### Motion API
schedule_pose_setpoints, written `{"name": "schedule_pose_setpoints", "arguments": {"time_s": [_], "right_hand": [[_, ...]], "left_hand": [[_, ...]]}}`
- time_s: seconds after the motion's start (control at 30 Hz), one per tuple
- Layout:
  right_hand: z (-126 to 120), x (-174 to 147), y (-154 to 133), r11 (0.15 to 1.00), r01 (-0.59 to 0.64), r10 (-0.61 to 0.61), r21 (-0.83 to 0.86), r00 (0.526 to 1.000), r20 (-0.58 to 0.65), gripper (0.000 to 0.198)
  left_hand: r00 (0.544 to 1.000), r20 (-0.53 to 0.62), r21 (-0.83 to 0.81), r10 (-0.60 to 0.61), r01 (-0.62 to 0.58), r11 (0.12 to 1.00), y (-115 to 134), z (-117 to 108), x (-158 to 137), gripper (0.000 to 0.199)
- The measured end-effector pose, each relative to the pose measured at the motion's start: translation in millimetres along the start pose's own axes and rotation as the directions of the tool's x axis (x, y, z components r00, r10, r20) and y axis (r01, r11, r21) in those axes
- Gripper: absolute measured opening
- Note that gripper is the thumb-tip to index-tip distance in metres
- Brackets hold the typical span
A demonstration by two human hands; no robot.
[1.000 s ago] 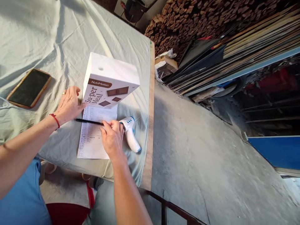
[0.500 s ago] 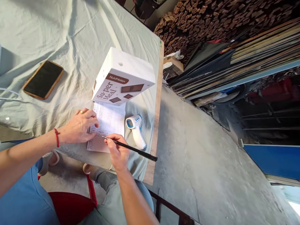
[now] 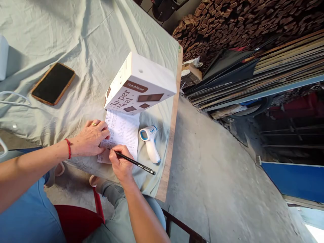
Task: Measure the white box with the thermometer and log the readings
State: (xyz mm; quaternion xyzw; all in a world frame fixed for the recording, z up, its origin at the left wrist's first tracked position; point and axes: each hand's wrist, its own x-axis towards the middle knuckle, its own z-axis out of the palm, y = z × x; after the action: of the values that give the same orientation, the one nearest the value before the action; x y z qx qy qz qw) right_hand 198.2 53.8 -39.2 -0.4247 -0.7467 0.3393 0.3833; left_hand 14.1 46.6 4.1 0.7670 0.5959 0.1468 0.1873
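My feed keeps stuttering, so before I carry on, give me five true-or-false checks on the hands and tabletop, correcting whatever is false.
1. The right hand grips a black pen. True.
2. The left hand is holding the phone. False: the left hand is at the left side of the written sheet; the phone lies apart from it.
3. The white box stands at the sheet's far end. True.
4. The thermometer lies on top of the box. False: the thermometer lies on the cloth, right of the sheet.
5. A red bracelet circles the left wrist. True.
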Motion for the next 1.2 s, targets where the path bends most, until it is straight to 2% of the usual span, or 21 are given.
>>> {"name": "schedule_pose_setpoints", "arguments": {"time_s": [0.4,0.6,0.77,1.0,1.2], "right_hand": [[-1.0,-3.3,3.6,0.996,-0.019,0.023,-0.087,0.998,0.051,0.02],[-0.9,-1.1,1.5,0.998,0.018,-0.018,-0.066,1.0,0.002,0.019],[-1.8,-1.0,0.0,0.995,0.034,-0.032,-0.095,0.999,0.017,0.018],[-1.8,-1.7,1.1,0.985,0.133,-0.135,-0.108,0.991,-0.012,0.015],[-1.5,-2.4,2.1,0.975,0.163,-0.169,-0.149,0.985,-0.029,0.012]], "left_hand": [[1.0,0.014,0.004,-0.003,0.003,1.0,1.3,-3.0,1.3,0.022],[1.0,0.021,0.005,-0.001,0.001,1.0,1.3,-4.2,1.6,0.022],[1.0,0.03,0.004,0.001,-0.001,1.0,1.2,-4.4,1.6,0.024],[1.0,0.029,0.004,0.0,0.0,1.0,1.6,-4.4,1.8,0.024],[0.998,0.059,0.023,-0.019,0.018,1.0,3.2,-6.3,2.3,0.024]]}}
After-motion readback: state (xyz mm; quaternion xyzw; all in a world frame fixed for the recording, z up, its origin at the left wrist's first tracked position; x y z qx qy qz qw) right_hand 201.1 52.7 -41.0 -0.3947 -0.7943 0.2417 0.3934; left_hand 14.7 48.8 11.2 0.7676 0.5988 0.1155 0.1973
